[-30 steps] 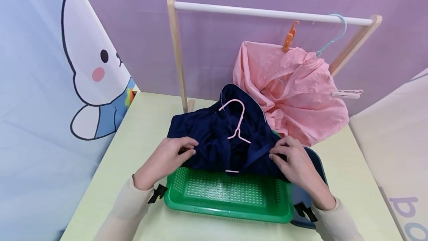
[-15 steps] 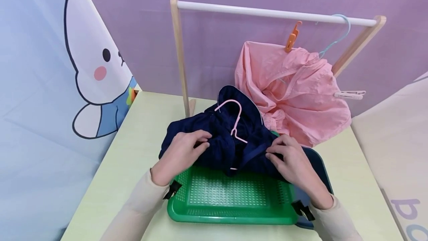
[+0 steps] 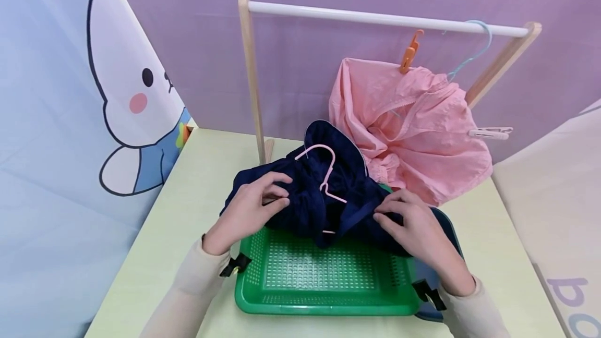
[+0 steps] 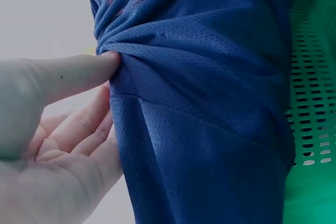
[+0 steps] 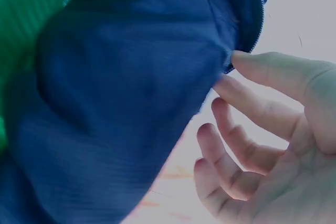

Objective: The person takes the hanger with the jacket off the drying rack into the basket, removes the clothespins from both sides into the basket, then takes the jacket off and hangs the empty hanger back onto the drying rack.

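Left hand (image 3: 251, 207) and right hand (image 3: 415, 223) pinch a navy jacket (image 3: 302, 210) over the far side of the green basket (image 3: 328, 309), presumably steadying it around the pink hanger (image 3: 334, 162) (head); fingertips nearly meet on mesh cloth (image 4: 210, 98) (left wrist), beside the zipper (image 5: 261, 17) (right wrist).

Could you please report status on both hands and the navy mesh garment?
Left hand, right hand: both pinching navy mesh garment. Slim pink hanger partly inside. Possible snag: pink cloth garment close behind.
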{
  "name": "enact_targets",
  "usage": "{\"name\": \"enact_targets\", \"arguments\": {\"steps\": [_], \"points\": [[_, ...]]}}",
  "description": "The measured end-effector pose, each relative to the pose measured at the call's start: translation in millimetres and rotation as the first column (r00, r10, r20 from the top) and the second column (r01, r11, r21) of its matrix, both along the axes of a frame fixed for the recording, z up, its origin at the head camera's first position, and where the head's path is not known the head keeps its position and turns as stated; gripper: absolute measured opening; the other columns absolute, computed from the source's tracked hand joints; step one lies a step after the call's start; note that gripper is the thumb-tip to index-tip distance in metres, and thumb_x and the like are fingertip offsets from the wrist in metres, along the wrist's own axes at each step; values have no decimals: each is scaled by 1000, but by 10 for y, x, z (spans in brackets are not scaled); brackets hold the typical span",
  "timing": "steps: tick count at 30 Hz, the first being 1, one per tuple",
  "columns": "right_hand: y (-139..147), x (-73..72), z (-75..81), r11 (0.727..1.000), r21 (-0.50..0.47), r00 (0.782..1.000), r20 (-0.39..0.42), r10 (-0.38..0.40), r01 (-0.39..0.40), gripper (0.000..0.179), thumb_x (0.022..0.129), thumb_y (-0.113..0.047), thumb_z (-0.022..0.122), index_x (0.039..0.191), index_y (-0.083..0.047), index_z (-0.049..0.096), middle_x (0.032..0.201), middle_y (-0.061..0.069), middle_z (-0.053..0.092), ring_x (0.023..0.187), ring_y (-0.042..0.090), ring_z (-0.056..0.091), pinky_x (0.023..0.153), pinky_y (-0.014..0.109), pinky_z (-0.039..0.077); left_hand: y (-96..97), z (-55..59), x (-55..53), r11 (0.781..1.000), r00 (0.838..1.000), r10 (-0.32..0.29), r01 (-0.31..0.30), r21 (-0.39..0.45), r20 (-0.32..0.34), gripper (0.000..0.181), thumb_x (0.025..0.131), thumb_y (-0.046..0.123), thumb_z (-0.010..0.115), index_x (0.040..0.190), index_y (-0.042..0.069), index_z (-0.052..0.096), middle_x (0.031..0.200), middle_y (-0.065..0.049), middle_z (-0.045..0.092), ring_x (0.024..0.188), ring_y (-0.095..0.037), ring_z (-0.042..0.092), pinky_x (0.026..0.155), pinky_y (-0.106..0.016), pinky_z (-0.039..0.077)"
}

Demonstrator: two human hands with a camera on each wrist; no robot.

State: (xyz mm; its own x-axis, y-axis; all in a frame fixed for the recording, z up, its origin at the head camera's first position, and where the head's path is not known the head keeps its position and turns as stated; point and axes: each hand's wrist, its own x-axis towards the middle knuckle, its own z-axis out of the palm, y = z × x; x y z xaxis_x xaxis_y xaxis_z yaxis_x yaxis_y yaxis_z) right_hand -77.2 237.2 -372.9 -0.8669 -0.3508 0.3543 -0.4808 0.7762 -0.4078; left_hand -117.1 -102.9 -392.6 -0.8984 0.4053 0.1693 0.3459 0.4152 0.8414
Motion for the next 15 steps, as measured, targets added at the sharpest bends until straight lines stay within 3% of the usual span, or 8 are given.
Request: {"name": "enact_targets", "arguments": {"steps": [4, 8, 15], "points": [[-40, -40, 48, 999, -32, 998, -54, -16, 14, 11, 82, -9, 82, 91, -12, 78, 98, 0, 63, 93, 17, 57, 73, 33, 46, -54, 10, -13, 999, 1000, 8, -9, 32, 15, 38, 94, 10, 72, 128, 21, 60, 101, 8, 72, 93, -6, 68, 85, -33, 57], [-129, -92, 29, 999, -14, 996, -75, 46, -47, 10, 81, -11, 84, 90, -9, 78, 99, 3, 61, 94, 22, 54, 79, 36, 43, -81, 6, -24, 998, 1000, 10, -12, 56, 24, 38, 94, 9, 72, 127, 21, 60, 101, 8, 72, 92, -6, 68, 84, -32, 57], [-196, -124, -2, 991, -18, 981, -144, 129, -133, 14, 75, -1, 86, 85, -8, 78, 97, 3, 60, 93, 23, 55, 79, 35, 43, -162, -5, -38, 993, 998, -6, -2, 117, 69, 36, 94, 6, 71, 127, 15, 60, 101, 4, 72, 93, -9, 68, 84, -32, 56]]}}
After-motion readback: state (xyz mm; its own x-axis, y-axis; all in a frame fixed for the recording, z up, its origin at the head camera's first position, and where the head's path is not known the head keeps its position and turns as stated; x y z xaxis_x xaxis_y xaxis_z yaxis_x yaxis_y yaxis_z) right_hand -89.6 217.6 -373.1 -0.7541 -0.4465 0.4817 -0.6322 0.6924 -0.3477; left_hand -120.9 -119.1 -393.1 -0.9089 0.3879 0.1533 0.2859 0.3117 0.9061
